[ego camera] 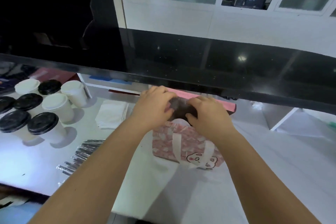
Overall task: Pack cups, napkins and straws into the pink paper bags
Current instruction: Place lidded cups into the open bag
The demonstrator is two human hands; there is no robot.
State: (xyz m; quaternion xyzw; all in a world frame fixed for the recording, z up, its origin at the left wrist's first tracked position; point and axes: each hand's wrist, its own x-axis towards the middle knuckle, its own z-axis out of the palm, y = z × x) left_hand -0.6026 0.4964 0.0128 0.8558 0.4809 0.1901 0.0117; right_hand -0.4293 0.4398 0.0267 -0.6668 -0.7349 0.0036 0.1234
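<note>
pink bag (187, 143) stands upright with what looks like a black-lidded cup (179, 106) right at its mouth; left hand (154, 103) and right hand (209, 114) curl round it from either side, so its way in looks straight down.

- We cannot name the dark thing (179, 108) gripped between the left hand (154, 104) and right hand (209, 114): it is blurred, and the fingers (164, 94) cover its sides.
- The pink bag (161, 142) hides its inside.
- The left forearm covers part of the straws (81, 152).
- The picture's left edge cuts off one black-lidded cup (5, 103).
</note>
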